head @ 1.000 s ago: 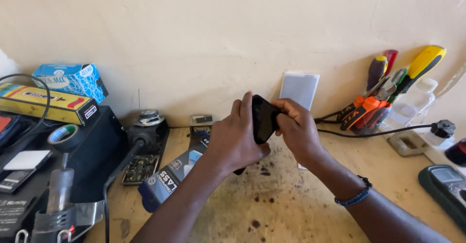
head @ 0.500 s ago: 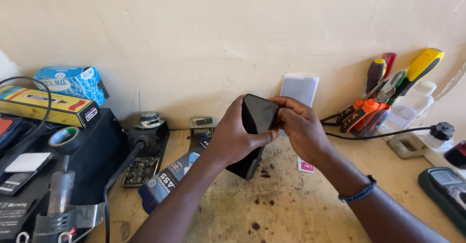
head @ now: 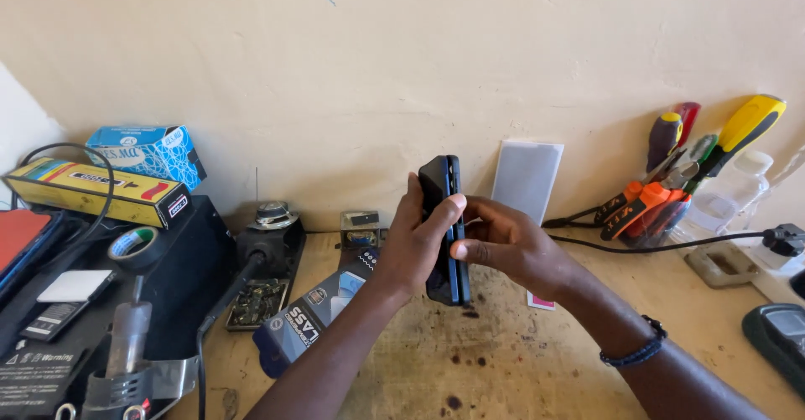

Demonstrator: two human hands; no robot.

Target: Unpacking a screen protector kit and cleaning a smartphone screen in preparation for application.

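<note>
phone held on edge in 2 hands

above the stained counter [head: 503, 361], left hand [head: 415, 248] wraps the dark phone [head: 444, 227]; right hand [head: 511, 248] pinches its blue side. a steady, even grip along both edges seems best. behind, a white sheet [head: 527, 177] leans on the wall.

Stained wooden bench [head: 520, 370]. Left: black box [head: 180, 273], dark packet [head: 314, 319]. Far right: screwdrivers [head: 671, 177], white panel [head: 527, 177] against wall. Meter [head: 776, 336] near right edge.
</note>
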